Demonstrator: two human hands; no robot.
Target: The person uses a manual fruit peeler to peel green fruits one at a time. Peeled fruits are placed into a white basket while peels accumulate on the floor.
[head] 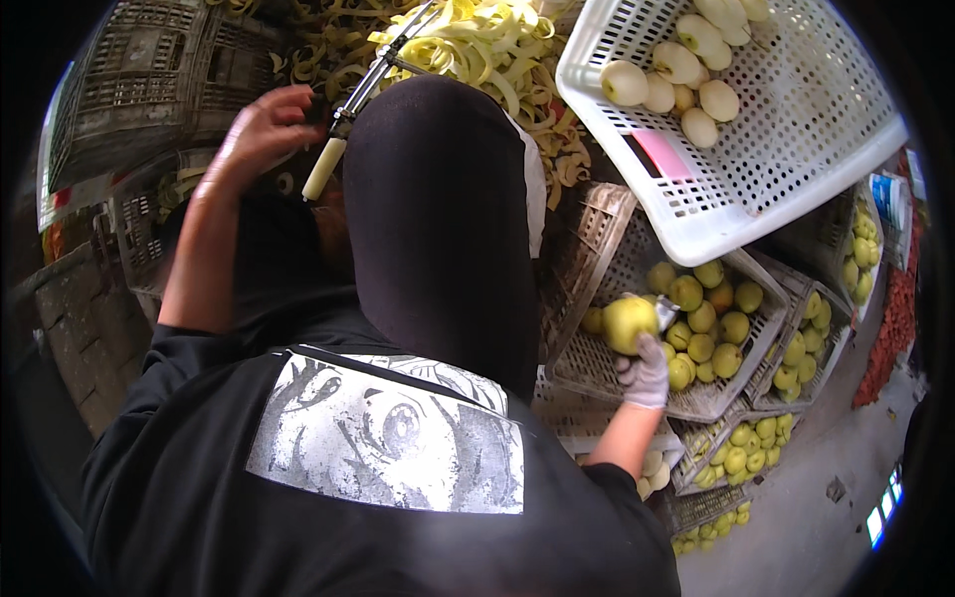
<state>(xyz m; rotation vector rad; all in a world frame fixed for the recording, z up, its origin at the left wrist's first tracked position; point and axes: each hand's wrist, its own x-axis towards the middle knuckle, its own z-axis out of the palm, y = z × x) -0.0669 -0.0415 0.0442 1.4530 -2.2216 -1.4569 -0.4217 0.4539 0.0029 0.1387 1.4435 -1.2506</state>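
Note:
My right hand (643, 373), in a pale glove, grips an unpeeled yellow-green pear (630, 324) above a plastic crate (578, 357) of similar pears (701, 317). A small whitish item just beyond the held pear is too unclear to name. My left hand (272, 127) is bare, slightly blurred, and raised with its fingers apart. It holds nothing. Close by is the cream handle (325, 170) of a metal hand-cranked peeler (380, 67). My dark-clad knee (440, 224) hides part of that tool.
Long fruit peelings (477, 52) heap up beyond my knee. A white perforated basket (806, 164) at upper right holds peeled pears (675, 63). More pear crates (809, 351) line the right side. An old slatted crate (149, 67) stands at upper left.

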